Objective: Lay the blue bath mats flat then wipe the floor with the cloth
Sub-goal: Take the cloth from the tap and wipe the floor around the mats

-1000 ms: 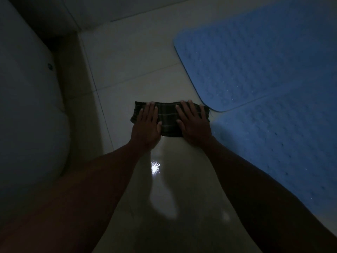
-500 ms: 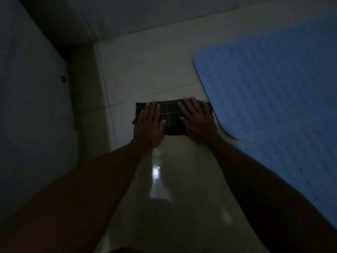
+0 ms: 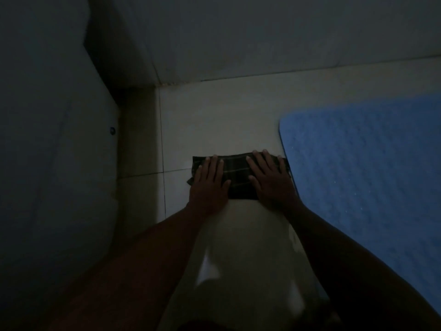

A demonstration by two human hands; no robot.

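Observation:
A dark plaid cloth (image 3: 237, 174), folded into a strip, lies on the pale tiled floor (image 3: 214, 125). My left hand (image 3: 210, 185) presses flat on its left half and my right hand (image 3: 270, 179) on its right half, fingers spread and pointing toward the wall. A blue bath mat (image 3: 362, 175) with a bumpy surface lies flat on the right, its rounded left edge touching the cloth's right end. The room is dim.
A large white fixture (image 3: 52, 163) fills the left side, with a narrow strip of floor beside it. The wall (image 3: 262, 39) meets the floor a short way beyond the cloth. Wet floor behind my hands shows a glossy reflection (image 3: 207, 271).
Both hands have pushed the cloth forward along the floor toward the wall. The view has followed, so the wall base shows and only one mat remains in view.

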